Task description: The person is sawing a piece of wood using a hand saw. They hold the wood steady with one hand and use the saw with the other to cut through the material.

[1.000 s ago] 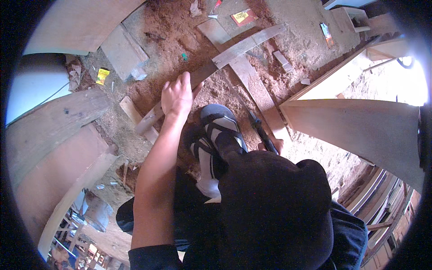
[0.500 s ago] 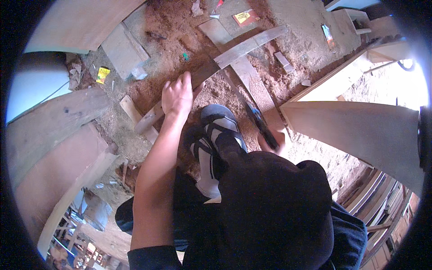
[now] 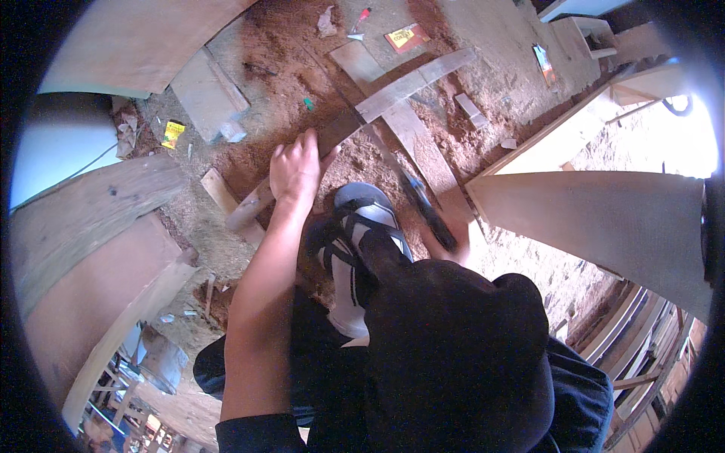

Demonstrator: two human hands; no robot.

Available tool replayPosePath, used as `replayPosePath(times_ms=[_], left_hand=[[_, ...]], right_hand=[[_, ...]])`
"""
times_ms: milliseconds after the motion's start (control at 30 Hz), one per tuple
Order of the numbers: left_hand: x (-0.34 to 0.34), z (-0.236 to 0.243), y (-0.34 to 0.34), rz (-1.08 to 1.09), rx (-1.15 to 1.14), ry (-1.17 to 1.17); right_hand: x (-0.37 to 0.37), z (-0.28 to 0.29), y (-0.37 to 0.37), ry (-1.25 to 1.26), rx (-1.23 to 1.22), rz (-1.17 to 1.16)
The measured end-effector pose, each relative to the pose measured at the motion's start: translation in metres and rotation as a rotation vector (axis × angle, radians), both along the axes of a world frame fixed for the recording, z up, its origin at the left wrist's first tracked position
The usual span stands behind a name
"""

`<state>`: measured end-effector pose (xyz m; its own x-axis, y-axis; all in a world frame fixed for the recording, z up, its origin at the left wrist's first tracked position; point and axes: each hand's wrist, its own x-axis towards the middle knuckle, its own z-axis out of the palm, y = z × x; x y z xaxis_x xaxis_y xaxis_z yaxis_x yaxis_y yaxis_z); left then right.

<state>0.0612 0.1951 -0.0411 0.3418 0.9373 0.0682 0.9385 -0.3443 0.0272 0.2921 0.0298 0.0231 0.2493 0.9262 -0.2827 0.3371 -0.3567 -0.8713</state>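
A long curved wooden board (image 3: 415,79) lies slantwise across flat wooden pieces on the ground. My left hand (image 3: 296,172) grips its left part, fingers over the top and thumb at the near edge. A handsaw (image 3: 411,183) crosses the board near its middle, the blade set against the wood. Its dark handle is in my right hand (image 3: 451,248), closed and slightly blurred. One plank (image 3: 423,143) runs under the board, to the right of the saw. My sandalled foot (image 3: 366,208) rests just below the blade.
Reddish sawdust covers the ground. A small wood block (image 3: 472,111) lies right of the plank. Large panels (image 3: 589,208) rise at right, and boards (image 3: 91,192) stand at left. Yellow wrappers (image 3: 173,134) and scraps are scattered about. Stacked strips (image 3: 627,332) lie at lower right.
The saw and my right hand have shifted a little forward and left, with more blade showing beyond the board. My left hand stays on the board.
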Motion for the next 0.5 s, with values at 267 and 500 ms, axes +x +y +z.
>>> replayPosePath(times_ms=[267,500], left_hand=[[0.0,-0.001,0.0,-0.008,-0.003,-0.019],[0.0,-0.002,0.0,-0.016,0.049,0.02]], right_hand=[[0.021,0.003,-0.002,0.053,-0.058,0.046],[-0.002,0.013,0.032,0.081,-0.116,0.155]])
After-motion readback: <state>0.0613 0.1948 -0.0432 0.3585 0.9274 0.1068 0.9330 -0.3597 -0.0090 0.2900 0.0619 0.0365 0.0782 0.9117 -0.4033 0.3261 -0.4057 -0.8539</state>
